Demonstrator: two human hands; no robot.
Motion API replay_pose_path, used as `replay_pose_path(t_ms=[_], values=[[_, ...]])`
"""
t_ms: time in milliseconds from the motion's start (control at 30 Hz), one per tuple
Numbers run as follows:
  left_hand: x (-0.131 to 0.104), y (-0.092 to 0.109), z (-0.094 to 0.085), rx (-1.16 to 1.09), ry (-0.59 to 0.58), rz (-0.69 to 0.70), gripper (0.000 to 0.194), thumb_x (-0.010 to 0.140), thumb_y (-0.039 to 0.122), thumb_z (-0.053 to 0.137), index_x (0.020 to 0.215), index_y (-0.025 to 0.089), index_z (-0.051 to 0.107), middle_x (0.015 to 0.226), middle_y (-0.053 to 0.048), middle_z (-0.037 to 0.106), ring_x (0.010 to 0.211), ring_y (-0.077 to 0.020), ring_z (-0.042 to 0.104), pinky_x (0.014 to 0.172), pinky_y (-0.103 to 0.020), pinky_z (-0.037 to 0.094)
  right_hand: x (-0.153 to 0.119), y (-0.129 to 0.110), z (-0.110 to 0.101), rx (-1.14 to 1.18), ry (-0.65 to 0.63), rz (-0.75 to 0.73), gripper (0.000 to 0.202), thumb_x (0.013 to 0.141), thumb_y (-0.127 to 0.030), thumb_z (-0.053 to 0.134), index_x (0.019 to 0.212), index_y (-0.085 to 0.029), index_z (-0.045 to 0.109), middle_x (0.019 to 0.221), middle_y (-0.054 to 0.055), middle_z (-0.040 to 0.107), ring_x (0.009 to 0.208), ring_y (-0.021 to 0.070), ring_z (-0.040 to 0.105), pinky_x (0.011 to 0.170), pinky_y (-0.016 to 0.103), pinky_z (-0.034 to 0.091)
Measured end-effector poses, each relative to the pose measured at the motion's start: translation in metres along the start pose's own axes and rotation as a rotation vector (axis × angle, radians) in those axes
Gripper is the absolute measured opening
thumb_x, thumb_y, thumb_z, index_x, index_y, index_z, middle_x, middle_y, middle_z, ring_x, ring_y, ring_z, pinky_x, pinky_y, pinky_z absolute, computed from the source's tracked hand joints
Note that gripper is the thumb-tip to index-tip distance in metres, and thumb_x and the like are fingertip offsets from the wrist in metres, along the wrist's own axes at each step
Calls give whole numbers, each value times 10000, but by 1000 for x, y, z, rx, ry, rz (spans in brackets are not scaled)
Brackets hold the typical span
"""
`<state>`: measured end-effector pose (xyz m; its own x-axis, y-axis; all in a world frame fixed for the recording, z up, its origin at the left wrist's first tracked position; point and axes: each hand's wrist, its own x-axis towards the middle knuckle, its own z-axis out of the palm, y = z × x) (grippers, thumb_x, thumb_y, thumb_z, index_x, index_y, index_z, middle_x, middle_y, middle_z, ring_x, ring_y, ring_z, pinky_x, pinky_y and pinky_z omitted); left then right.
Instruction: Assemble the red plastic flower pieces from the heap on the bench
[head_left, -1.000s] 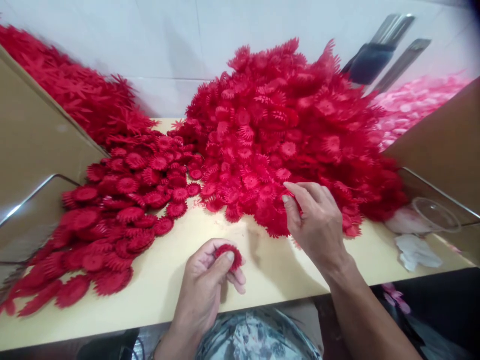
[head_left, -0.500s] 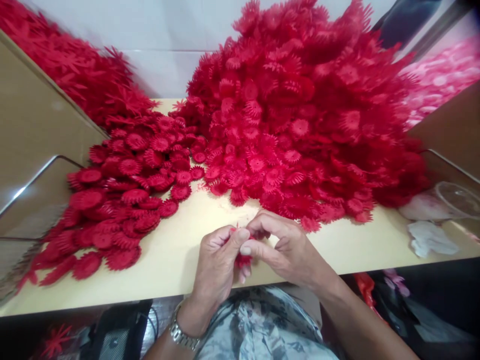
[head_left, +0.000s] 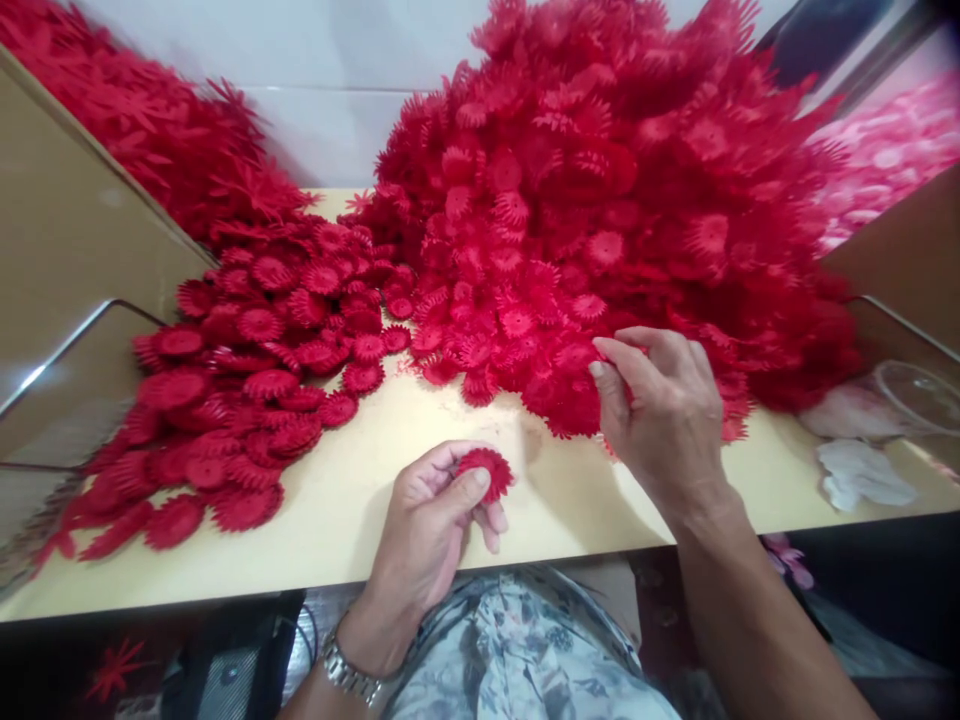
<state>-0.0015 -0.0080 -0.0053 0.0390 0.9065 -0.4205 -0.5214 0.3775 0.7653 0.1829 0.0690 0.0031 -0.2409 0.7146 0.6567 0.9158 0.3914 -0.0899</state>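
My left hand (head_left: 431,525) is closed, with the thumb pressed on a round red flower piece (head_left: 495,474) that has a fringed edge. It is held just above the table near the front edge. My right hand (head_left: 667,420) is at the front of the large red heap (head_left: 517,320), thumb and forefinger curled close together in a pinch among the fringed red pieces. Whether one of them is between the fingertips is hard to make out against the red behind.
A lower pile of stacked red fringed discs (head_left: 259,385) spreads along the left, with red star-shaped pieces (head_left: 142,120) behind. Cardboard panels (head_left: 90,190) and a wire bookend (head_left: 60,350) bound the left side. At right lie a clear plastic cup (head_left: 919,395) and crumpled white tissue (head_left: 862,475).
My right hand has left the left hand and moved forward and right to the large heap. The red flower piece in my left hand now shows plainly.
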Motion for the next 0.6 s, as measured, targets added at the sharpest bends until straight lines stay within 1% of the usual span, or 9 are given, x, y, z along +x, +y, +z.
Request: replay_pose_path(t_ms=[100, 233, 267, 333, 400, 467, 533, 600], values=[[1, -2, 0, 37, 64, 3, 149, 644, 204, 698, 696, 121, 587, 526, 5, 594, 342, -70, 481, 281, -141, 338, -4, -4, -4, 132, -1, -13, 179, 842, -204, 511, 980, -193, 625, 960, 94, 614, 900, 220, 566, 794, 374, 474], [2, -5, 0, 87, 105, -7, 214, 651, 278, 706, 625, 147, 539, 457, 35, 560, 294, -53, 427, 258, -128, 266, -8, -20, -16, 360, -42, 24, 172, 846, -175, 504, 954, -179, 638, 926, 91, 628, 876, 192, 593, 772, 328, 494], [1, -5, 0, 106, 107, -14, 238, 658, 305, 706, 616, 152, 529, 444, 41, 549, 285, -49, 412, 256, -126, 251, -8, -24, -19, 428, -71, 45, 168, 850, -174, 501, 944, -182, 641, 909, 84, 631, 854, 181, 599, 745, 311, 496], [1, -6, 0, 147, 116, -4, 284, 662, 354, 709, 593, 154, 519, 421, 51, 522, 286, -39, 390, 261, -122, 245, -9, -35, -24, 587, -169, 86, 150, 859, -188, 500, 904, -188, 643, 851, 60, 634, 787, 154, 602, 673, 271, 490], [0, -7, 0, 184, 120, 24, 332, 658, 404, 709, 565, 148, 519, 402, 55, 491, 297, -34, 377, 273, -122, 264, -10, -44, -26, 756, -311, 103, 108, 847, -228, 539, 856, -180, 636, 794, 37, 625, 719, 129, 591, 614, 237, 474], [-1, -7, 1, 207, 110, 46, 380, 669, 457, 686, 542, 144, 514, 388, 57, 461, 297, -33, 366, 275, -126, 274, -12, -52, -25, 885, -436, 78, 96, 820, -256, 586, 805, -167, 621, 741, 21, 605, 682, 115, 572, 590, 218, 460], [-2, -7, 1, 211, 77, 46, 400, 707, 505, 632, 568, 146, 522, 387, 54, 456, 289, -38, 369, 265, -127, 261, -14, -57, -22, 930, -480, 47, 88, 813, -232, 590, 766, -160, 606, 696, 10, 579, 652, 108, 547, 581, 215, 445], [-3, -7, 1, 197, 6, 30, 358, 730, 492, 616, 644, 151, 550, 413, 44, 487, 308, -56, 416, 271, -130, 296, -17, -60, -19, 924, -456, 57, 110, 830, -181, 543, 736, -156, 595, 659, 6, 558, 619, 104, 525, 564, 216, 429]])
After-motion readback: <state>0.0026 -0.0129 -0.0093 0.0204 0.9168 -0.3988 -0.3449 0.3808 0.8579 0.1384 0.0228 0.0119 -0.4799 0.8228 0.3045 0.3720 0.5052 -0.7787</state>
